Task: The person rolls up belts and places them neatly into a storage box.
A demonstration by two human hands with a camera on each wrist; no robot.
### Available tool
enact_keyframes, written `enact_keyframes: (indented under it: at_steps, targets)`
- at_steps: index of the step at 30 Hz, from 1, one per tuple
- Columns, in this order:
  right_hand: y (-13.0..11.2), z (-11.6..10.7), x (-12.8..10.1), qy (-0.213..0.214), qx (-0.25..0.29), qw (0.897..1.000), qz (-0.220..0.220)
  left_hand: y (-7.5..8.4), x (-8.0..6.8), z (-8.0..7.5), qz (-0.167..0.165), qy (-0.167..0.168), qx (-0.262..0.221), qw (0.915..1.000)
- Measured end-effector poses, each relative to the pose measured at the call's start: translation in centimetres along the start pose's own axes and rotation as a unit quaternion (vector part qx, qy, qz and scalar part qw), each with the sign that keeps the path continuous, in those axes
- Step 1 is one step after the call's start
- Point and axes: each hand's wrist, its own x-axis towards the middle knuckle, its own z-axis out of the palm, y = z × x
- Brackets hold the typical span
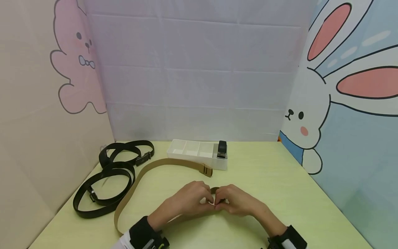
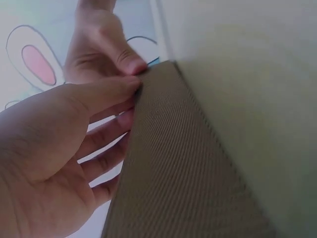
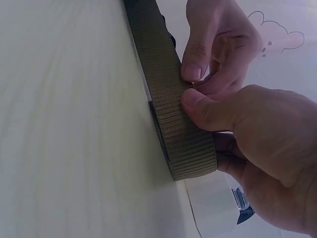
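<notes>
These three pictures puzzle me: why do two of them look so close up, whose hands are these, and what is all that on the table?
There is no machine here: a person works with bare hands and wears three cameras. The wide picture comes from the head; the close ones come from each wrist. The left hand and right hand meet and both pinch one end of a tan belt, whose weave fills the wrist views. The rest of it loops across the pale green table to its buckle. To the left lie black belts. Behind stands a white tray with compartments, one holding something black.
</notes>
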Motion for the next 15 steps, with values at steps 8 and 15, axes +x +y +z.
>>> enact_keyframes:
  at_steps: [8, 15]
  targets:
    - [0.0, -0.4, 0.1, -0.009, 0.004, 1.000, 0.004, -2.5, -2.4, -2.1, -0.064, 0.011, -0.005, 0.9979]
    - [0.5, -0.4, -0.3, -0.002, 0.010, 0.999, 0.042, -2.8, -3.9, -2.9, -0.062, -0.099, -0.118, 0.9862]
